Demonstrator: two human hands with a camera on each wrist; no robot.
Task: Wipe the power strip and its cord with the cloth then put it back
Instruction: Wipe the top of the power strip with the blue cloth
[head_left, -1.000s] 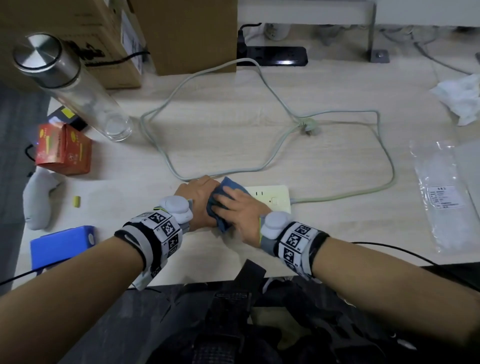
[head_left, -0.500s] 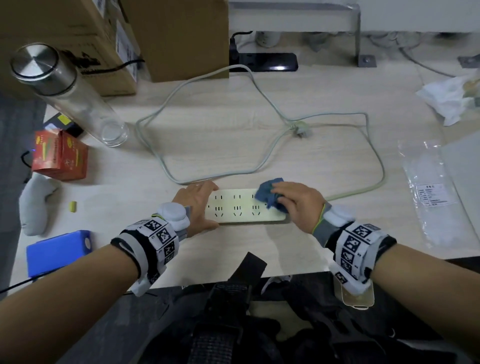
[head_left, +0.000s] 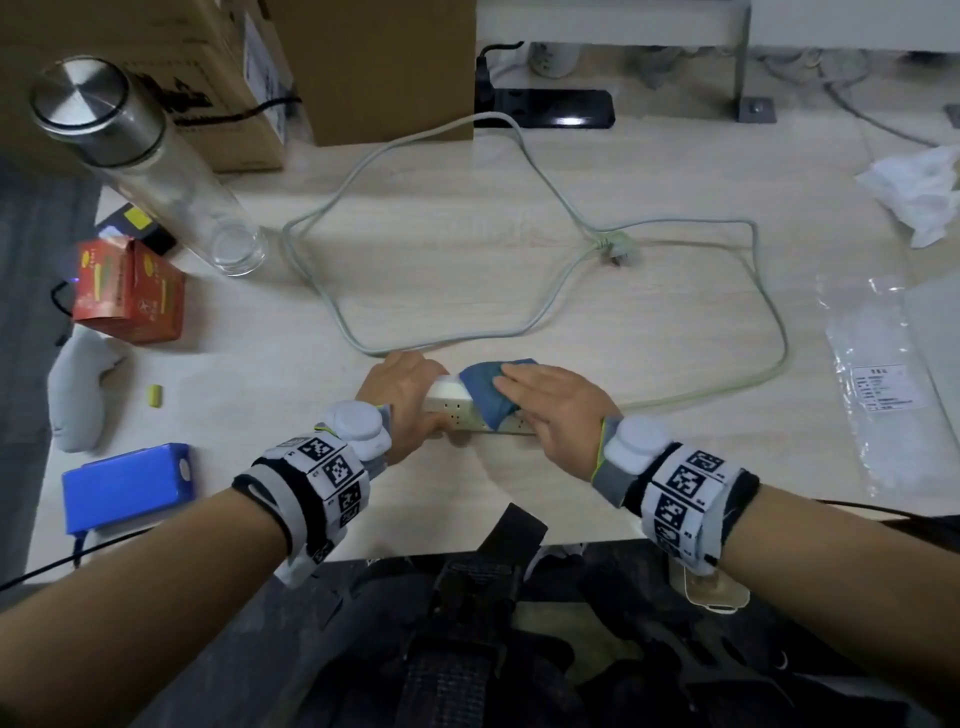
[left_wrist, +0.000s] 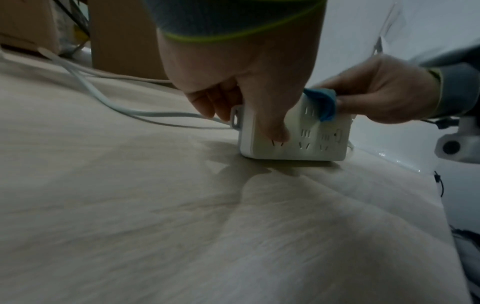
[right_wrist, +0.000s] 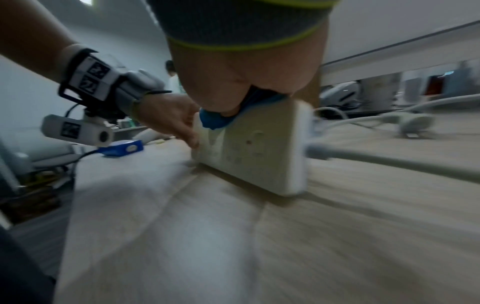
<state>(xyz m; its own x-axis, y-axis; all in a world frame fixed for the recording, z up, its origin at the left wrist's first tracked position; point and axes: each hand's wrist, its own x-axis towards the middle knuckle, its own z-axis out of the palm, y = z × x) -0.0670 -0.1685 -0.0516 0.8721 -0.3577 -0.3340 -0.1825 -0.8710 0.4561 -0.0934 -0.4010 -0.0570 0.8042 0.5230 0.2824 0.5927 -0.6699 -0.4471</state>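
The white power strip (head_left: 457, 410) stands tilted up on its long edge near the table's front, sockets facing me. My left hand (head_left: 415, 400) grips its left end, thumb on the socket face (left_wrist: 311, 144) and fingers behind. My right hand (head_left: 550, 405) holds the blue cloth (head_left: 483, 387) folded over the strip's top edge, fingers over it and thumb in front (left_wrist: 345, 102). The grey cord (head_left: 769, 306) leaves the right end (right_wrist: 363, 156) and loops across the table to the loose plug (head_left: 618, 249).
A glass bottle with a steel lid (head_left: 135, 156), a red box (head_left: 127, 296) and a blue box (head_left: 124, 483) sit on the left. Cardboard boxes (head_left: 363, 62) and a black power strip (head_left: 550, 106) stand at the back. Crumpled tissue (head_left: 919, 192) and a plastic bag (head_left: 878, 384) lie right.
The strip lay flat half a second ago and is now tipped up on its long edge. My right hand has slid the cloth from the right end leftward onto the top edge.
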